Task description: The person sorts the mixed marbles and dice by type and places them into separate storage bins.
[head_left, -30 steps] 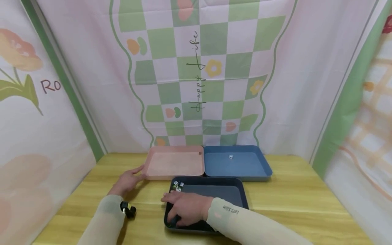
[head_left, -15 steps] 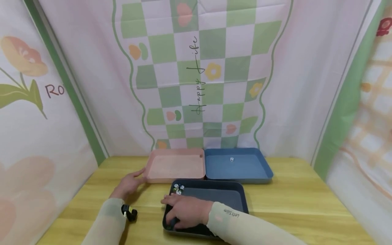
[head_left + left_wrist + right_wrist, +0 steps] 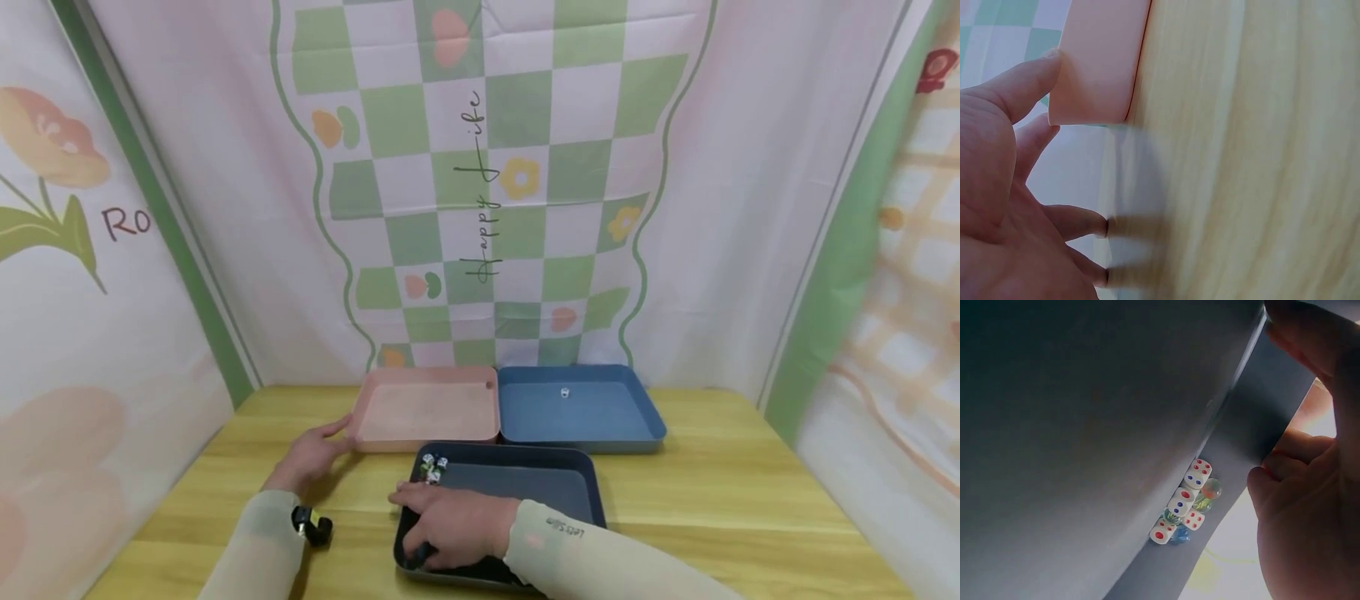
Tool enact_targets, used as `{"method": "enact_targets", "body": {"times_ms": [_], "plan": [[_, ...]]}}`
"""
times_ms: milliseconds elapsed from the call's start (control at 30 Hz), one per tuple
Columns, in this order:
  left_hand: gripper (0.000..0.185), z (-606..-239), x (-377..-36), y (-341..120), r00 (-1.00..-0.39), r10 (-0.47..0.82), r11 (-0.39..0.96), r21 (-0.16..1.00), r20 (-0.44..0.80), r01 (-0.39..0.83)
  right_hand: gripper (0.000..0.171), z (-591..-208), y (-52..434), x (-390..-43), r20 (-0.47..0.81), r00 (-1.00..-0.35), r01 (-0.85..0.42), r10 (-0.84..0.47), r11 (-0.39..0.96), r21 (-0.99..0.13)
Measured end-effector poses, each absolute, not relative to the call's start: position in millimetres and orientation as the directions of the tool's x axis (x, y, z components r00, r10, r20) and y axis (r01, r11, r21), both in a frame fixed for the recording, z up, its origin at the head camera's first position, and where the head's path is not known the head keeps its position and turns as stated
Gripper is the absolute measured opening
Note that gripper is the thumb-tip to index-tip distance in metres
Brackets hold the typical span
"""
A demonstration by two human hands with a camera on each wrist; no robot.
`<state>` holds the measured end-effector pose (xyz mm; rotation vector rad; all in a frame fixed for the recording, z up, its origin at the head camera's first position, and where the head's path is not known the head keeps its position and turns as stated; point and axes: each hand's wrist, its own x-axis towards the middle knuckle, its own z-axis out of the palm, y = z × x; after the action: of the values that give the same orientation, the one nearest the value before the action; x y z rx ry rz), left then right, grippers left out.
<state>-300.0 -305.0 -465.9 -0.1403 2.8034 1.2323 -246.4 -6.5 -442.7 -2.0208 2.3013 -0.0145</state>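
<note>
My right hand reaches into the dark tray at its near left corner, thumb and index finger bent down there. In the right wrist view the other fingers lie over the tray's side wall; the fingertips are mostly cut off by the frame, so I cannot tell what they hold. Several white dice and glass marbles lie clustered along that wall, beyond the hand. My left hand touches the left corner of the pink tray, with its thumb on the rim and the other fingers spread.
Side by side at the back stand the pink tray, with a small brown ball in its right corner, and a blue tray holding one white die. A fabric curtain hangs behind the wooden table.
The head view has shifted slightly. Both hands keep their places at the trays; the bluish patch seen earlier between the right thumb and index finger now looks darker.
</note>
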Motion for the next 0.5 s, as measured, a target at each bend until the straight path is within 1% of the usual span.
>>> {"method": "enact_targets", "body": {"times_ms": [300,500], "plan": [[0.061,-465.9,-301.4,-306.4,-0.991,-0.063,0.697,0.706,-0.116,-0.127,0.023,-446.2,-7.6,-248.9,-0.056,-0.118,-0.99,-0.991,0.122,-0.069],[0.061,-465.6,-302.2,-305.6,-0.99,-0.07,0.701,0.7,-0.126,-0.139,0.024,-446.4,-5.8,-250.7,-0.059,-0.118,-0.986,-0.991,0.124,-0.107]]}}
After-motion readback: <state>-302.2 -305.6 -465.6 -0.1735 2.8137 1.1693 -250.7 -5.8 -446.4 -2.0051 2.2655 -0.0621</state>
